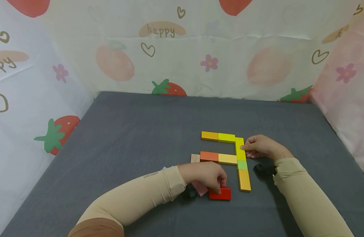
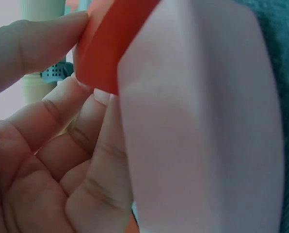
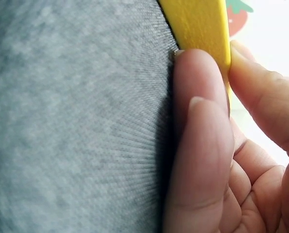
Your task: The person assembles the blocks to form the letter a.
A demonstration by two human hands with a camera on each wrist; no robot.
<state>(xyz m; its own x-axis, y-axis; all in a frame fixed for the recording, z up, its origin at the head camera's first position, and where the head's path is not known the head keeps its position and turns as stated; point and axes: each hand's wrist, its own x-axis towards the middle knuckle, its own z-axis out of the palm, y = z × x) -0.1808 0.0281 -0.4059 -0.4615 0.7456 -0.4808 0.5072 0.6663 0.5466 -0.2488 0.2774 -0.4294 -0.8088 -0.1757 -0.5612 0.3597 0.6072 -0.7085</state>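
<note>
My left hand (image 1: 206, 173) pinches a red block (image 1: 224, 196) between thumb and fingers, low over the near side of the table. Just left of it lies a pink block (image 1: 200, 189), partly hidden by the hand; it looms large in the left wrist view. My right hand (image 1: 265, 146) has its thumb on top of a yellow block (image 1: 240, 155) and its fingers against the right side, pinching that edge. In line below this block come a small green block (image 1: 242, 165) and an amber block (image 1: 244, 181).
Leftward from the column run two rows: a yellow block (image 1: 226, 138) with an amber one (image 1: 209, 136), and a pale yellow block (image 1: 227, 159) with an orange one (image 1: 209, 156) and a plain wooden one (image 1: 195, 158). My left forearm (image 1: 137, 187) hides some blocks. Printed cloth surrounds the grey table (image 1: 134, 128).
</note>
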